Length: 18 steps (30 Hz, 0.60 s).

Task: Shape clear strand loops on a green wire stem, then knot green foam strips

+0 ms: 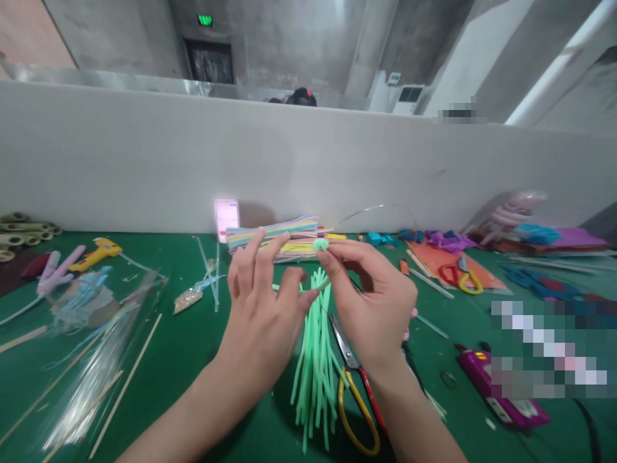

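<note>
My right hand (373, 289) pinches a small coiled mint-green pipe cleaner (320, 245) between thumb and fingertips. A green strand (324, 283) runs from below the coil toward my left hand (270, 276). The left thumb and index finger close on that strand, while the other fingers are raised and spread. Below both hands lies a loose bundle of mint-green pipe cleaners (315, 366), its upper end partly hidden by the fingers. Scissors (357, 411) with one yellow and one red handle rest just right of the bundle, partly covered by my right forearm.
Multicoloured pipe cleaners (289, 229) and a lit phone (227, 220) stand at the white partition (144, 161). Left are a yellow glue gun (98, 254), clear plastic packaging (96, 379) and thin sticks. Right are more scissors (463, 276) and a purple packet (501, 386).
</note>
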Each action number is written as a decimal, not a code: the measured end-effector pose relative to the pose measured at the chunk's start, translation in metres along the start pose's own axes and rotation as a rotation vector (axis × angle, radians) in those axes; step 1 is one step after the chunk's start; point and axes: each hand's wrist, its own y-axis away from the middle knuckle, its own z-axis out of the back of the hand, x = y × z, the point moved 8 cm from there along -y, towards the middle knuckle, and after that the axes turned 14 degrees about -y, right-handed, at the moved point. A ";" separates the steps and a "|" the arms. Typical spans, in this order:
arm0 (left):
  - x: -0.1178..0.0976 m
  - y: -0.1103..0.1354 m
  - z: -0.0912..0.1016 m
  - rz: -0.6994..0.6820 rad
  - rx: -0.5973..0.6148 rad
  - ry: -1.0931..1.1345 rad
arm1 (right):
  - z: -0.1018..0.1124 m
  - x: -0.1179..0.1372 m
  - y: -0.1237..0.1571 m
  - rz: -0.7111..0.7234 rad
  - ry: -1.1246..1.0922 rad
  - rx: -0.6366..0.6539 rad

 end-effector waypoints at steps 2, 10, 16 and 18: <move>0.001 0.001 -0.002 0.000 0.044 -0.009 | 0.000 0.000 0.000 0.001 -0.003 -0.001; 0.005 0.001 0.005 0.047 -0.047 -0.014 | 0.000 -0.003 0.000 -0.013 -0.045 -0.029; -0.008 0.007 0.031 -0.011 -0.271 -0.108 | -0.001 -0.013 0.001 -0.183 -0.265 -0.068; -0.016 0.010 0.036 -0.074 -0.309 -0.127 | -0.004 -0.014 0.002 -0.216 -0.329 -0.045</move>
